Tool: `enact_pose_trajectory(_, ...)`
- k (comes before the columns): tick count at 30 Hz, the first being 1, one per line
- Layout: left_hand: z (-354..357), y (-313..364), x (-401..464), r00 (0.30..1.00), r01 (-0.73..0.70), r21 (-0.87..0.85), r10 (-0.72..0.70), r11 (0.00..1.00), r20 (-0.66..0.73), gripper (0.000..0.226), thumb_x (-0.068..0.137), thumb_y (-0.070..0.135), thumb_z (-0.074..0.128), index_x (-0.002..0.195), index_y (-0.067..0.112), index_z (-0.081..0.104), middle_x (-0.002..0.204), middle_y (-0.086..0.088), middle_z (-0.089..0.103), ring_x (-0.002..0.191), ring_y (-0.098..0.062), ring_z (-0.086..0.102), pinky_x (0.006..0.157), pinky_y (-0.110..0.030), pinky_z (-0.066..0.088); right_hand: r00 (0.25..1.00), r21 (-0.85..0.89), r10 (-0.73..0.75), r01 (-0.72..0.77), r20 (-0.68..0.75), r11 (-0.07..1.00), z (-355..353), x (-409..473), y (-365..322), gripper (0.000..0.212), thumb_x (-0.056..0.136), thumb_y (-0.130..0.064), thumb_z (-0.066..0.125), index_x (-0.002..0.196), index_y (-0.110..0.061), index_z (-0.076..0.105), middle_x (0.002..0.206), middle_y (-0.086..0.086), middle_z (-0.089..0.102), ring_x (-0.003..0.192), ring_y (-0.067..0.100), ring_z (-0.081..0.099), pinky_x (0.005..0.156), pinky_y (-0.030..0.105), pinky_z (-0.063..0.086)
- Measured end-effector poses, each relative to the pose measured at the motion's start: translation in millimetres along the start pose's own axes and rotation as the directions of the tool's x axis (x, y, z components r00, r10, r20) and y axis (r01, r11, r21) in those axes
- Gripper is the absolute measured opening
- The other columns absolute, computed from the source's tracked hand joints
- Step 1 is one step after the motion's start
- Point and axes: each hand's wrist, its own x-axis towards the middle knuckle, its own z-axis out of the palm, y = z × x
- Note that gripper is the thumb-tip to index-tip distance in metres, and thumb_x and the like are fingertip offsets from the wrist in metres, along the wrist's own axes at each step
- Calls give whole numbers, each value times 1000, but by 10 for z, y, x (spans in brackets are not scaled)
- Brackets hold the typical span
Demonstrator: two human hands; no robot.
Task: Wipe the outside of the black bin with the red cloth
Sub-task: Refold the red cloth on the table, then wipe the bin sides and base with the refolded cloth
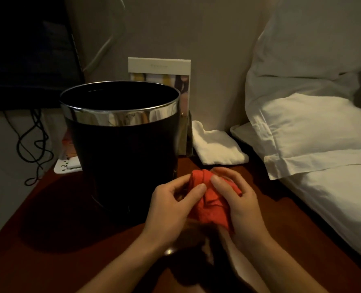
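Note:
A black bin (124, 161) with a shiny metal band round its rim stands upright on a dark red-brown table (54, 225). Just to the right of its base, both my hands hold a bunched red cloth (209, 201) above the table. My left hand (171, 206) pinches the cloth's left side between thumb and fingers. My right hand (238, 199) grips its right side, thumb on top. Neither the cloth nor my hands touch the bin.
A white folded towel (215, 144) lies behind my hands. A card stand (160, 70) leans at the wall behind the bin. White pillows (308, 127) and bedding lie close on the right. A dark screen (27, 49) and hanging cables (33, 144) are on the left.

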Motion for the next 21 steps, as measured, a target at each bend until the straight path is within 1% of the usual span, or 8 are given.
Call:
enact_pose_trajectory(1, -16, 15, 13, 1000, -19, 6, 19, 1000, -11, 24, 87, 13, 68, 110, 21, 70, 102, 10, 74, 99, -4, 68, 82, -16, 52, 989, 154, 117, -130, 92, 979, 29, 26, 4, 63, 61, -40, 92, 117, -21, 71, 115, 13, 74, 105, 28, 72, 84, 38, 60)
enact_pose_trajectory(3, -77, 18, 41, 994, -102, 141, 106, 985, -26, 32, 88, 21, 68, 120, 19, 67, 111, 10, 71, 108, 0, 63, 92, -18, 49, 931, 339, 238, -327, 276, 882, 91, 42, -17, 68, 69, -36, 87, 128, -10, 66, 122, 22, 70, 108, 33, 71, 89, 44, 60)
enact_pose_trajectory(6, -247, 24, 81, 947, -298, 499, 318, 813, 47, 42, 90, 37, 60, 126, 16, 64, 121, 8, 65, 117, -1, 55, 102, -20, 42, 926, 339, 192, -304, 325, 890, 140, 92, -26, 62, 73, -32, 83, 127, -7, 67, 125, 25, 68, 109, 33, 68, 92, 42, 58)
enact_pose_trajectory(8, -377, 89, 80, 913, -355, 608, 403, 710, 63, 44, 90, 37, 55, 127, 13, 63, 124, 6, 63, 119, -8, 53, 104, -20, 39, 947, 330, 166, -255, 274, 909, 174, 139, -44, 61, 72, -29, 84, 126, -6, 67, 124, 25, 68, 110, 35, 67, 96, 44, 55)
enact_pose_trajectory(10, -505, 184, 72, 829, -423, 712, 557, 560, 55, 40, 92, 28, 56, 126, 10, 62, 123, 2, 63, 117, -14, 52, 104, -24, 39, 959, 347, 185, -253, 216, 903, 205, 191, -85, 53, 75, -23, 76, 124, -3, 67, 118, 23, 71, 105, 34, 69, 95, 44, 56)
enact_pose_trajectory(12, -647, 288, 81, 693, -470, 814, 713, 340, 103, 33, 93, 18, 59, 124, 7, 63, 123, -3, 63, 117, -20, 52, 101, -35, 41, 961, 356, 211, -264, 180, 896, 217, 247, -114, 48, 76, -20, 72, 121, -4, 68, 108, 19, 74, 90, 27, 72, 82, 37, 60)
enact_pose_trajectory(15, -878, 378, 195, 569, -387, 915, 811, 114, 139, 33, 93, 13, 62, 125, 7, 61, 129, -9, 60, 123, -26, 49, 105, -48, 35, 961, 368, 240, -275, 139, 888, 188, 310, -93, 45, 72, -17, 75, 115, -5, 70, 93, 14, 72, 75, 21, 70, 68, 30, 60)
enact_pose_trajectory(21, -932, 408, 428, 646, -184, 974, 763, 129, 21, 51, 95, 35, 58, 138, 10, 48, 133, -11, 53, 131, -26, 42, 116, -54, 18, 977, 262, 214, -213, 24, 941, 163, 290, 84, 41, 72, -14, 78, 112, -7, 73, 101, 17, 75, 88, 29, 71, 86, 43, 55)
